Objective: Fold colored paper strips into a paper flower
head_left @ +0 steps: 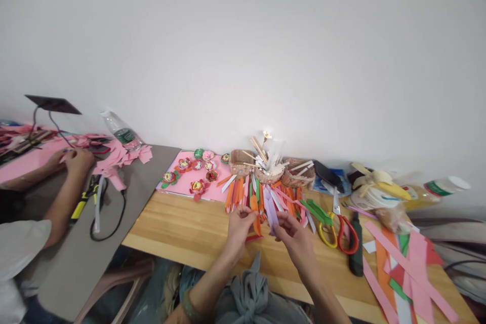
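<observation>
My left hand is closed in a pinch by an orange paper piece, above the front of the wooden table. A lilac paper strip stands up from the fingers of my right hand, which are closed on its lower end. Just behind both hands, a spread of colored paper strips lies in orange, green, white and pink. Beyond it stand a basket of white pieces and sticks and two more small baskets. My left fingertips partly hide what they grip.
Paper flowers sit on a pink sheet at left. Green-and-yellow scissors, red scissors, a dark green tube and long paper strips lie to the right. Another person's hands work at the grey table.
</observation>
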### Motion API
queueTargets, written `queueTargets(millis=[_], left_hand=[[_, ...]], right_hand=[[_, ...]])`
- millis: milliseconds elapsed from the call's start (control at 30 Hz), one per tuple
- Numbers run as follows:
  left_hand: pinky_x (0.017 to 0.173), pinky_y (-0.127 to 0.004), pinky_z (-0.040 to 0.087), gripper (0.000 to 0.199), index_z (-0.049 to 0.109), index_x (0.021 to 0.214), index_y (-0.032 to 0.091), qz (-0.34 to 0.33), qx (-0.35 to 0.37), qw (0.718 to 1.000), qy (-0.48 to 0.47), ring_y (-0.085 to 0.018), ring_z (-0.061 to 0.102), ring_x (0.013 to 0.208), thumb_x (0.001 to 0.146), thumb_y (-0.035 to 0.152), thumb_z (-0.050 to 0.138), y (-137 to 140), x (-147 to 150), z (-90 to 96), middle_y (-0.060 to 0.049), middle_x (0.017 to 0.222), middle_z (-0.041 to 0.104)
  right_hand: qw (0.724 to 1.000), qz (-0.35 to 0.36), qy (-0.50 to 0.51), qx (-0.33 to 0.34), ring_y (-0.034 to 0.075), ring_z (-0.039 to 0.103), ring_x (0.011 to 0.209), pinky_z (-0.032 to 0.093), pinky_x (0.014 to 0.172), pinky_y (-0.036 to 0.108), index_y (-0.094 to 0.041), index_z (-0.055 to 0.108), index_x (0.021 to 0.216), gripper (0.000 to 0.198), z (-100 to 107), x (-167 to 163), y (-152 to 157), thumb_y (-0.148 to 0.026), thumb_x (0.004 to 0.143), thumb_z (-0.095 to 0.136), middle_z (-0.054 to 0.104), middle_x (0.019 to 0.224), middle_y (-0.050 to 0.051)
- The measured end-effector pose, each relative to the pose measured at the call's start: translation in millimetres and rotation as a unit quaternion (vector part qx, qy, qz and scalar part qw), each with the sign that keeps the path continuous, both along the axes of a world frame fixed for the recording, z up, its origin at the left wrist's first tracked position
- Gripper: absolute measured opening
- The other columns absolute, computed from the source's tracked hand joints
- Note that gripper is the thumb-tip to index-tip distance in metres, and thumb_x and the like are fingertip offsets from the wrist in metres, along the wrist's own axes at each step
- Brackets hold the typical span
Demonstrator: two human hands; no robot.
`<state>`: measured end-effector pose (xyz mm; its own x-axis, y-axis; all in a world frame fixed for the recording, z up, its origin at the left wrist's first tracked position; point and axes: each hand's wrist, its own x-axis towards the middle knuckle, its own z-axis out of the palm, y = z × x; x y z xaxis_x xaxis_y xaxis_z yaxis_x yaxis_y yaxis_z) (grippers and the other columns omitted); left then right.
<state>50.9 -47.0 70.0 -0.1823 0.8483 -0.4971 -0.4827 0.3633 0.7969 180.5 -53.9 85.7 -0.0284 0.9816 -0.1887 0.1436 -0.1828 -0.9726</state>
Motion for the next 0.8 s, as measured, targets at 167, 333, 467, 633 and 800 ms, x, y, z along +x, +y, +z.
queueTargets(millis=[167, 333, 467, 633, 800], left_hand=[[0.050, -0.021, 0.044, 0.040, 0.054, 0.084, 0.018, 0.007, 0.009, 1.000, -0.001, -0.011, 0.058, 0.051, 0.049, 0.020, 0.073, 0.9, 1.6, -6.5, 0.005, 0.059, 0.059], [0.054, -0.022, 0.043, 0.032, 0.062, 0.082, 0.014, -0.032, 0.033, 0.999, -0.021, -0.012, 0.057, 0.055, 0.052, 0.019, 0.071, -0.8, 6.8, -5.8, 0.001, 0.063, 0.062], [0.056, -0.025, 0.044, 0.021, 0.063, 0.064, 0.013, -0.058, 0.045, 0.996, -0.045, -0.014, 0.057, 0.056, 0.058, 0.032, 0.069, -5.1, 11.1, -4.0, -0.002, 0.060, 0.063], [0.059, -0.026, 0.045, 0.031, 0.062, 0.069, 0.014, -0.065, 0.042, 0.995, -0.069, -0.015, 0.060, 0.060, 0.063, 0.043, 0.066, -8.9, 13.7, -6.6, -0.004, 0.065, 0.065], [0.062, -0.028, 0.046, 0.033, 0.065, 0.073, 0.012, -0.081, 0.042, 0.993, -0.073, -0.016, 0.061, 0.062, 0.058, 0.041, 0.071, -9.9, 14.7, -6.9, -0.006, 0.068, 0.066]], right_hand=[[1.000, -0.011, -0.005, -0.005, 0.015, 0.056, 0.054, 0.045, 0.050, 0.025, -0.017, 0.056, 0.071, 0.024, 0.2, -2.7, -2.0, -0.040, 0.069, 0.058, 0.059, 0.057, 0.001], [0.999, -0.013, -0.050, 0.017, 0.016, 0.055, 0.056, 0.044, 0.054, 0.026, -0.017, 0.058, 0.062, 0.023, -1.9, -8.4, -3.6, -0.038, 0.069, 0.058, 0.060, 0.058, 0.001], [0.993, -0.024, -0.113, 0.033, 0.018, 0.057, 0.059, 0.044, 0.057, 0.028, -0.017, 0.061, 0.067, 0.021, -9.5, -11.7, -5.4, -0.037, 0.071, 0.056, 0.063, 0.062, 0.004], [0.978, -0.046, -0.195, 0.051, 0.021, 0.058, 0.060, 0.042, 0.057, 0.030, -0.018, 0.063, 0.071, 0.020, -17.4, -9.5, -7.7, -0.037, 0.071, 0.056, 0.066, 0.067, 0.006], [0.973, -0.035, -0.216, 0.077, 0.022, 0.059, 0.064, 0.042, 0.058, 0.030, -0.020, 0.064, 0.082, 0.025, -20.9, -7.4, -7.6, -0.041, 0.072, 0.055, 0.067, 0.076, 0.007]])
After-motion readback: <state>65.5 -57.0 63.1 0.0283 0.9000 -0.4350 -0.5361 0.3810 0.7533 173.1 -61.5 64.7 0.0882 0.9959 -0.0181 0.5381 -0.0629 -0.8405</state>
